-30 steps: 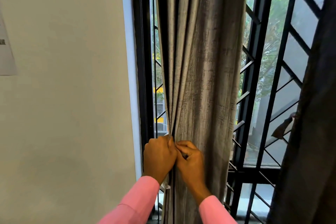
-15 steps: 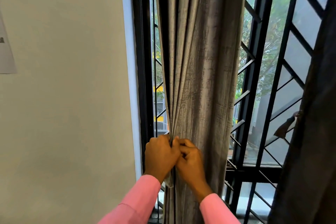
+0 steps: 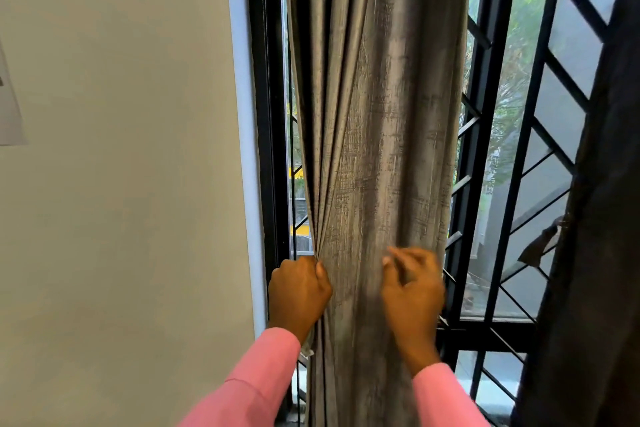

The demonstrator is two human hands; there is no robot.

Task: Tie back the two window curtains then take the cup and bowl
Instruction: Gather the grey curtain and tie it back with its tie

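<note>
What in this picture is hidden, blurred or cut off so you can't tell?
Right hand: motion-blurred in the head view; whether it holds the grey curtain is unclear.
Dark curtain: head view, cut off by the right edge.
Paper on the wall: cut off by the left edge.
Cup and bowl: outside the frame.

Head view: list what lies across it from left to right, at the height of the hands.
Beige wall → pale window surround → black window frame → left hand → grey textured curtain, whose left edge it grips → right hand, in front of its right side → black metal window grille → dark curtain.
</note>
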